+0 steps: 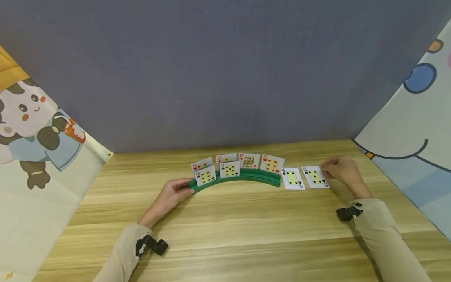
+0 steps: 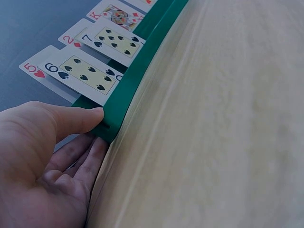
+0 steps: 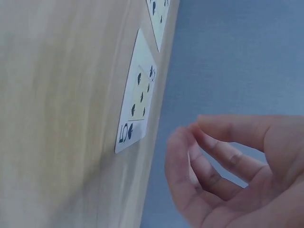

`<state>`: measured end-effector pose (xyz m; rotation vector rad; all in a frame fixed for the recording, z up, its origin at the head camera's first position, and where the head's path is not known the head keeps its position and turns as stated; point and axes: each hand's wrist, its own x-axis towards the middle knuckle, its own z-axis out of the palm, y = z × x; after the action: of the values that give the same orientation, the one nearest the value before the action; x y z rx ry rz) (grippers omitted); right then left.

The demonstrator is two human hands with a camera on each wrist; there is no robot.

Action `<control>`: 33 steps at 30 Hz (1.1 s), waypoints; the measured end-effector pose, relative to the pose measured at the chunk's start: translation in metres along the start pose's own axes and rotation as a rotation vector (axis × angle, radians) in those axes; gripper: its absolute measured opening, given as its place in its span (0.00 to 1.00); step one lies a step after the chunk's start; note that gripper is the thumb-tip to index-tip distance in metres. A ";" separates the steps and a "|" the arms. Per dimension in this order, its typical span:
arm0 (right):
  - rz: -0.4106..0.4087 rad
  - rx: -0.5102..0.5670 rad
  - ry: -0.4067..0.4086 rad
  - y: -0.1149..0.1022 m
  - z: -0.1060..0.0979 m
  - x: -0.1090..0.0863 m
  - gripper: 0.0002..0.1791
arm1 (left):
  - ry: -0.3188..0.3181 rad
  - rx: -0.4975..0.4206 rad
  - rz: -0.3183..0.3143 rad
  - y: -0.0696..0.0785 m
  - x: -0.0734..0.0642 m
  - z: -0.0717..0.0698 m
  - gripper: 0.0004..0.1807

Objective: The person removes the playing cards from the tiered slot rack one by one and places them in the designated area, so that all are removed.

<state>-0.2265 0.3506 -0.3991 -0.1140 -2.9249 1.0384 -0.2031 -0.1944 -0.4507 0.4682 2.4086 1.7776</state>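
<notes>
Two bare hands at work. L hand (image 1: 174,194) pinches the near end of a green, curved, plastic-looking card rack (image 1: 248,173), thumb on top side, other fingers lower, gap only as wide as the rack end. R hand (image 1: 343,172) has fingers curled in, tips meeting thumb, w/ nothing held.

Rack runs off to the right of L fingertips. Just beyond them, front row: white paper six of spades (image 1: 205,176), then seven of spades (image 1: 230,169), both w/ yellow centre panels, leaning upright. Behind, going away from L fingers: red five of hearts (image 1: 202,162), two of diamonds (image 1: 227,157), king of diamonds (image 1: 248,161), red six (image 1: 272,163).

White five of spades (image 1: 315,177), yellow-centred, lies flat face-up just left of R fingers, apart from them in R wrist view; matching four of spades (image 1: 293,178) lies next, farther left, near rack's far end. Pale-brown, wood-grain table (image 1: 246,219) under both hands.
</notes>
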 end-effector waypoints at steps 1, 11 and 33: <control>-0.003 0.003 0.003 -0.002 -0.001 -0.001 0.17 | 0.002 -0.001 0.000 0.000 0.000 0.000 0.23; -0.121 0.076 0.078 -0.039 -0.014 -0.010 0.16 | 0.013 -0.012 -0.015 0.000 -0.001 -0.001 0.22; -0.431 0.064 0.184 -0.144 0.017 -0.051 0.06 | 0.000 -0.014 -0.004 0.000 0.001 0.000 0.22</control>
<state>-0.1848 0.2241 -0.3221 0.3829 -2.5800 0.9852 -0.2036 -0.1942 -0.4509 0.4611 2.3933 1.7914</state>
